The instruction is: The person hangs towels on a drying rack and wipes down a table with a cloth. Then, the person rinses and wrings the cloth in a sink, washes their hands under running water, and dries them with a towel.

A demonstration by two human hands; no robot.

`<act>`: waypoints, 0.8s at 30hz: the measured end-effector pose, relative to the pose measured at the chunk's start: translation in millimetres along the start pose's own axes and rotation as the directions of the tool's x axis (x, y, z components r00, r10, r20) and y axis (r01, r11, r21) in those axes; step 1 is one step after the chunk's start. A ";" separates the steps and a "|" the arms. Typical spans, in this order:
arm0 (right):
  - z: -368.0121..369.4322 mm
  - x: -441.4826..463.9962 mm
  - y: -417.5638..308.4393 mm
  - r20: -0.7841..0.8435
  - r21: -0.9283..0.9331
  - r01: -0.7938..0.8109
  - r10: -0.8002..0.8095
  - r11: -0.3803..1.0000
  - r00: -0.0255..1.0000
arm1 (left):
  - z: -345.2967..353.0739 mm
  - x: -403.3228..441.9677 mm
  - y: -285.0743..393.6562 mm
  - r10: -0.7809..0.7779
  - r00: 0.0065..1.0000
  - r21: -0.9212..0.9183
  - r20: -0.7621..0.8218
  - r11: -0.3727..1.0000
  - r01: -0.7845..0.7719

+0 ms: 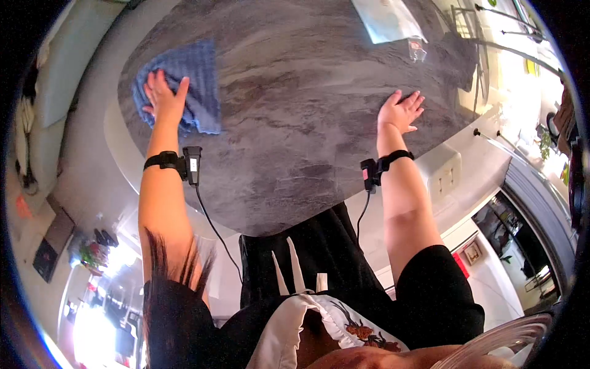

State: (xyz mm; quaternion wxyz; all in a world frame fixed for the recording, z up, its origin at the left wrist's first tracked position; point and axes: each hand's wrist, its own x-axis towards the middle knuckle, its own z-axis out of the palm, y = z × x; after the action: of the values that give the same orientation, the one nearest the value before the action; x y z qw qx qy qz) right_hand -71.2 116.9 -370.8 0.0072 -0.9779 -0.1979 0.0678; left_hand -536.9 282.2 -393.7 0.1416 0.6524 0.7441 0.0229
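A blue cloth (200,77) lies spread on the dark grey marbled table (283,117), near its left edge. My left hand (165,98) rests on top of it, palm down with the fingers spread. Toward the table's right side, my right hand (401,112) is laid against the bare tabletop, fingers stretched out and holding nothing. Both forearms wear a black strap with a small device and a cable.
At the far right of the table lies a pale packet (390,21) with a small clear plastic piece (416,50) beside it. A white chair (444,175) stands by the table's right edge. A pale sofa (70,67) is at the left.
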 end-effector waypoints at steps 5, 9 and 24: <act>4.5 1.1 -1.5 0.005 -0.025 -0.014 0.014 1.000 1.000 | 9.0 49.7 81.2 -0.224 0.960 0.014 -0.167 0.973 0.229; 2.1 -4.1 -3.0 0.013 -0.019 -0.010 0.010 1.000 1.000 | 4.7 60.5 142.1 0.081 0.988 0.157 -0.131 0.986 -0.060; 9.7 -0.7 2.6 -0.017 0.015 0.014 -0.014 1.000 1.000 | 57.2 -233.3 201.6 0.843 0.102 -0.404 0.527 0.355 -0.843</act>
State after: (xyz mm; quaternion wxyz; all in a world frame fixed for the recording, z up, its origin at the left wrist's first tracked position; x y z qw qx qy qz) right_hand -72.2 114.0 -380.4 0.0166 -0.9769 -0.2042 0.0607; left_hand -303.3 75.2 -362.2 0.3567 0.9151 0.1317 -0.1343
